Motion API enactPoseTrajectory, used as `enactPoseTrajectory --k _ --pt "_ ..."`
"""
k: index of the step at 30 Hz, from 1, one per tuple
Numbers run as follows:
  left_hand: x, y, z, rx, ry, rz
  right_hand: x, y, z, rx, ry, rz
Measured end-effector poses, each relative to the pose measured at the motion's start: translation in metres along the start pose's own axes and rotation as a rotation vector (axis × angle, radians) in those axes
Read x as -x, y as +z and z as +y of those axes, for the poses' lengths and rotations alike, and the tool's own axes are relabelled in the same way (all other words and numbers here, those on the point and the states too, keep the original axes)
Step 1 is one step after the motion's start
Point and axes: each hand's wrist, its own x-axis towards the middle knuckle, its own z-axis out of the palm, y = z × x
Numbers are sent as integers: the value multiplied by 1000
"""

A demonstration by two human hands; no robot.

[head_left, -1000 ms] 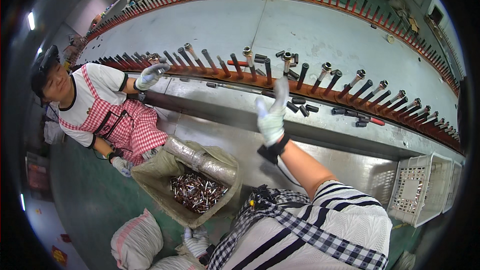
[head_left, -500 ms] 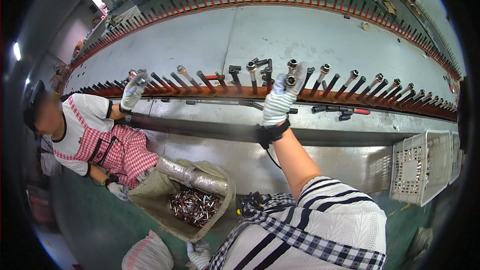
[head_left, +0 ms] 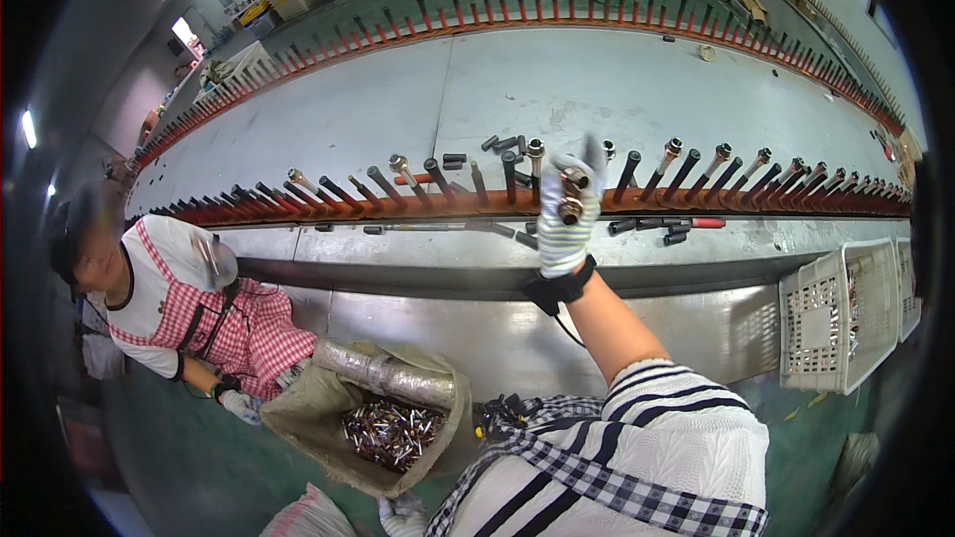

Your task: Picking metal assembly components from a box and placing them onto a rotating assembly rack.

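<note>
My right hand [head_left: 569, 214], in a striped knit glove, is raised at the near row of pegs. Its fingers are curled around shiny metal tubular fittings [head_left: 571, 210], two of whose round open ends show. Beside it stand upright pegs [head_left: 629, 169], dark at the top and red below. Several, mostly to the right, carry similar shiny fittings [head_left: 672, 147]. My left hand [head_left: 403, 515], also gloved, is low at the bottom edge, below a cloth-lined container [head_left: 363, 472] full of small metal pieces [head_left: 393, 433]. Its fingers are mostly hidden.
A co-worker [head_left: 209, 288] in a red checked apron sits at the left. Loose black sleeves [head_left: 647, 224] lie along the metal ledge. White plastic crates [head_left: 836, 318] stand at the right, and a pale sack [head_left: 308, 515] at the lower left. Another peg row [head_left: 537, 8] curves behind the table.
The near pegs have shifted right against the table. My right hand has come down slightly, still holding fittings. The co-worker's raised hand has dropped from the pegs toward the chest. The view has tilted slightly.
</note>
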Motion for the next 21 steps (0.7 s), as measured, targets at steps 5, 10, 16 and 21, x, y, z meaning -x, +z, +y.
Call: enactPoseTrajectory --k 5,10,16,21 --pt "8 7 13 -26 -79 23 -11 -40 54 423 462 -104" --pt "-23 -17 26 -145 22 -12 -36 6 7 456 -169 -271" --pt "-8 -11 1 -130 361 -117 -2 -37 -2 602 -176 -54" --pt "-6 11 -9 33 456 -4 -25 -133 73 583 71 -140"
